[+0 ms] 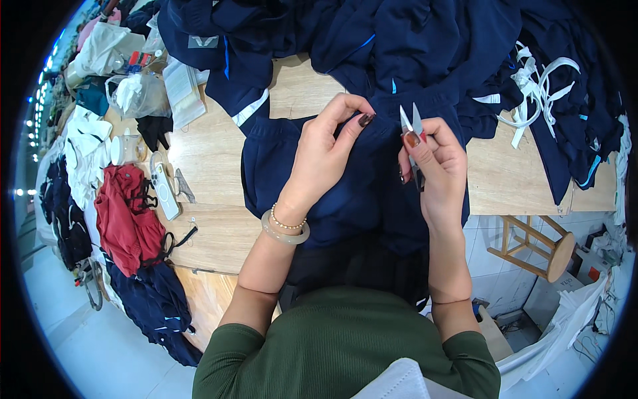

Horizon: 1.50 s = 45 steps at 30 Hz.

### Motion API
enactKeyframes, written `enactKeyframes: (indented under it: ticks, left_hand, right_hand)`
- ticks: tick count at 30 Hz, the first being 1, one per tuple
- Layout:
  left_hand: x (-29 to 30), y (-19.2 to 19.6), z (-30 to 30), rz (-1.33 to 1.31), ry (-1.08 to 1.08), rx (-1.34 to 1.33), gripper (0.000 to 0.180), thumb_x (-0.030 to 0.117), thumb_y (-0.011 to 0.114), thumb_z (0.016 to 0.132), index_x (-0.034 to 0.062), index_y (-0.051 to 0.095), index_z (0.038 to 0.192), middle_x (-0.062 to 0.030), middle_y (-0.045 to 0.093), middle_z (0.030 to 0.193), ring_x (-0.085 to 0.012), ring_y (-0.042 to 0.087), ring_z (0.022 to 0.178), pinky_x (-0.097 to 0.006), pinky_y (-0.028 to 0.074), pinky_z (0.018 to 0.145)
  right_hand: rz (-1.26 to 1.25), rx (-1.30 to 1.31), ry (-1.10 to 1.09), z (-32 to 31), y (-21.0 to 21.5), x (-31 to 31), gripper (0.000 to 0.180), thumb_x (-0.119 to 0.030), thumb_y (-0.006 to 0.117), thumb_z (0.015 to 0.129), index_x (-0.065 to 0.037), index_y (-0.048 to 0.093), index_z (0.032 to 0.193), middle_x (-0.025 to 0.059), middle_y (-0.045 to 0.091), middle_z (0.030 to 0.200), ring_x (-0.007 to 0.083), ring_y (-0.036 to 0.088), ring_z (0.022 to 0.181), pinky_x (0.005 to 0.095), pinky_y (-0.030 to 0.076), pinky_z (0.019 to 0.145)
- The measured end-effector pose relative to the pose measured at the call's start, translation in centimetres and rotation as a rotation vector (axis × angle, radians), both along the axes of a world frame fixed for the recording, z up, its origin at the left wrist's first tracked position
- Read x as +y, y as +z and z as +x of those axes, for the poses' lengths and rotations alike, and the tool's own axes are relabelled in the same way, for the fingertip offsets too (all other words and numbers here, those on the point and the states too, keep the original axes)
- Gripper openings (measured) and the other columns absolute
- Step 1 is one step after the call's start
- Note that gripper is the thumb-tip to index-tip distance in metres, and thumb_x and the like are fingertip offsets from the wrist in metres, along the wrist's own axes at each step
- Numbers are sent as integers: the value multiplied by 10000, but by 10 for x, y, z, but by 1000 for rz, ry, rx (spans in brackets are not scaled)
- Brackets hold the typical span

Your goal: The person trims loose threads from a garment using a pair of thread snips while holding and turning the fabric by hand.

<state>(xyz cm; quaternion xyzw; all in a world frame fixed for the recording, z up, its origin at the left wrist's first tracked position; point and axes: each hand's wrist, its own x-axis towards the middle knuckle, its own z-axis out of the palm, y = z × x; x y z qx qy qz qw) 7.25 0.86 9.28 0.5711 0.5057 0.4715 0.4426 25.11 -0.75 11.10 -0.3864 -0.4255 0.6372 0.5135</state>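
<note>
Head view, looking down. Nearest the lens: a green ribbed top (345, 346) and both bare forearms coming up from the lower edge; a pale bangle (284, 233) and a bead bracelet sit on the left wrist. Left hand (322, 156): thumb and forefinger pressed together, pinching a fold of the navy garment (345, 199) at its top edge; the other fingers curl behind. Right hand (435, 166): fingers closed around small thread snips (412, 130), thumb on top, the two blades standing a little apart and pointing up and away, just beside the pinched fold. The garment lies over the near edge of the wooden table (212, 166) and hangs down toward the lap, between the two hands. Left of it on the table: a white phone (163, 189) and a red garment (126, 213), with more navy cloth hanging over the table's left edge. Right and below table level: a wooden stool (538, 246) on a tiled floor. Farther back: a heap of navy garments (399, 40) across the table's far side, white straps (538, 90) on it at right, and clear bags with white pieces (136, 93) at far left.
</note>
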Motion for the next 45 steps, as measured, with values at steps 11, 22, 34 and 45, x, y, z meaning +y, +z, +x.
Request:
enactKeyframes:
  ticks: [11,22,34,45]
  left_hand:
    - [5,-3,0,-22,-77,164,150,50,734,834,6,686,969,-48,706,960,-128,647,861,-251,497,823]
    - [14,-20,3,321,222,285,54,-45,670,807,-22,637,844,-99,587,947,-260,581,855,-334,486,774]
    - [17,-26,3,30,215,-18,31,-25,627,870,-20,611,896,-103,641,886,-229,601,833,-311,482,754]
    - [18,-23,3,99,177,76,36,-1,636,872,-16,606,886,-100,617,854,-254,569,826,-328,458,778]
  right_hand:
    - [17,-98,-84,19,2,17,194,-240,539,1016,-49,561,1043,7,571,707,39,449,556,180,326,515]
    - [205,-419,-67,27,-18,35,237,-100,664,922,-3,659,1137,43,669,948,106,585,820,228,460,741]
    - [560,-945,-35,11,1,42,179,-33,770,753,-3,701,916,46,666,826,169,568,790,278,465,703]
    - [689,-1054,-12,-1,6,50,173,-67,775,736,-10,683,870,65,646,785,242,564,769,341,476,709]
